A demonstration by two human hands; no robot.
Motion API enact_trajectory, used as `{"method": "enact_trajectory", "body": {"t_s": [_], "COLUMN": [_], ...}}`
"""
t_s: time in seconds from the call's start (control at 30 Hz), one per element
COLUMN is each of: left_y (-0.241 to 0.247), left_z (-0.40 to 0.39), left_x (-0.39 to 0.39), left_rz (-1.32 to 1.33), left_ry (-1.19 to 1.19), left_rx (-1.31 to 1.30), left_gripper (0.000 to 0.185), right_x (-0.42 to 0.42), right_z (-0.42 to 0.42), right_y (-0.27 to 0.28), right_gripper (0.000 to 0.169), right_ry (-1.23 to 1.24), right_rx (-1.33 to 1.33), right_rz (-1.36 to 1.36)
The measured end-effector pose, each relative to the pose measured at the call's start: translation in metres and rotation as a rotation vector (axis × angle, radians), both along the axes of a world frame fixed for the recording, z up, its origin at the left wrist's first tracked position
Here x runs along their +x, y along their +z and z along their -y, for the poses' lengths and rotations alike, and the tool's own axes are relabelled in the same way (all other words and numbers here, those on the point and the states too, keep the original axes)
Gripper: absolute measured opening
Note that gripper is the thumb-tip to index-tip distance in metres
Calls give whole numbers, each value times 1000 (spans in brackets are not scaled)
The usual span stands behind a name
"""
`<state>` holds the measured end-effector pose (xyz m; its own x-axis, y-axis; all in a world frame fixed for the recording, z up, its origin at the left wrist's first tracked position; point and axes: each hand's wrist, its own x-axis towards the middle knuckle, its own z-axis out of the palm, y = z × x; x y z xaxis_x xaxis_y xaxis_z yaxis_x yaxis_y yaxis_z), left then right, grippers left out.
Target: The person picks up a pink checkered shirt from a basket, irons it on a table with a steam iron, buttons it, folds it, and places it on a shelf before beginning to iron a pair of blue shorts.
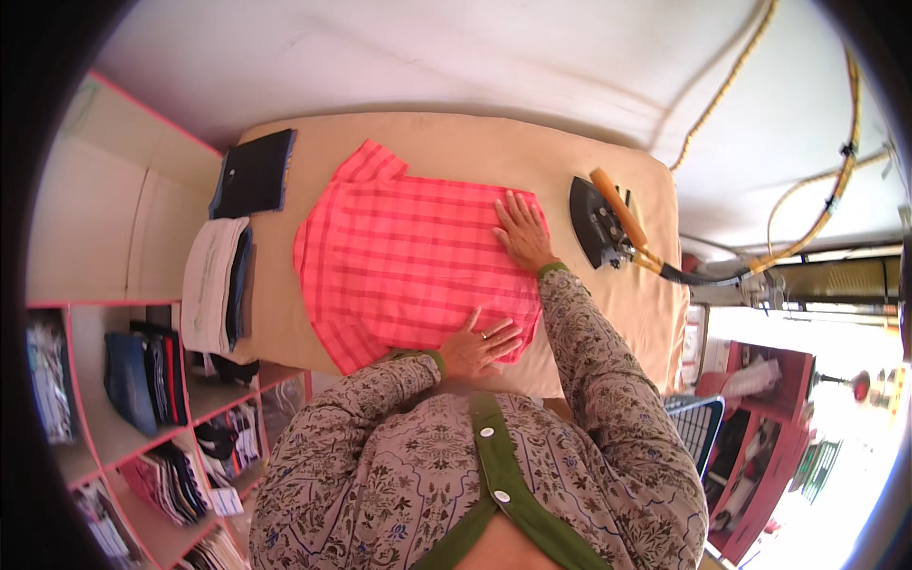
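A red checked short-sleeved shirt (420, 256) lies spread on the beige cloth of an ironing table (463, 139), its sleeves towards the left. My right hand (525, 231) rests palm down near the shirt's upper right corner, fingers apart. Flat on the lower right part of the shirt is my left hand (479, 349), a ring on one finger, its fingers spread. Neither hand grips the cloth visibly. An electric iron (598, 221) with a wooden handle sits to the right of my right hand, not touched by it.
Folded dark garments (253, 174) and a stack with a white folded cloth (210, 285) lie at the table's left end. Shelves (142, 452) of folded clothes stand lower left. The iron's cable (712, 278) runs off rightwards. A plastic basket (698, 427) stands at lower right, a wall behind the table.
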<state>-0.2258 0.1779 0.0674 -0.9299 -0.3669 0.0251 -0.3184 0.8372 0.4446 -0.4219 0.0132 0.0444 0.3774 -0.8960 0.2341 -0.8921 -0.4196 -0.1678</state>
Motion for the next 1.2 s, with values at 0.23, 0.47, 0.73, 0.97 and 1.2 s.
{"method": "enact_trajectory", "body": {"t_s": [0.23,0.47,0.73,0.97,1.2], "left_y": [-10,21,-40,-31,-49], "left_z": [-18,-11,-90,-98,-72], "left_x": [-72,53,155,170,182], "left_rz": [-138,-413,-359,-692,-551], "left_ry": [85,1243,1908,1854,1886], "left_rx": [145,-167,570,607,442], "left_gripper": [65,32,40,39,34], "right_x": [-50,-131,-158,-109,27], "right_z": [12,44,36,-46,-113], "right_y": [15,121,125,165,112], "right_gripper": [54,79,87,85,73], "right_ry": [104,-509,-488,-363,123], "right_rx": [22,44,719,666,604], "right_rz": [-208,-137,539,539,270]}}
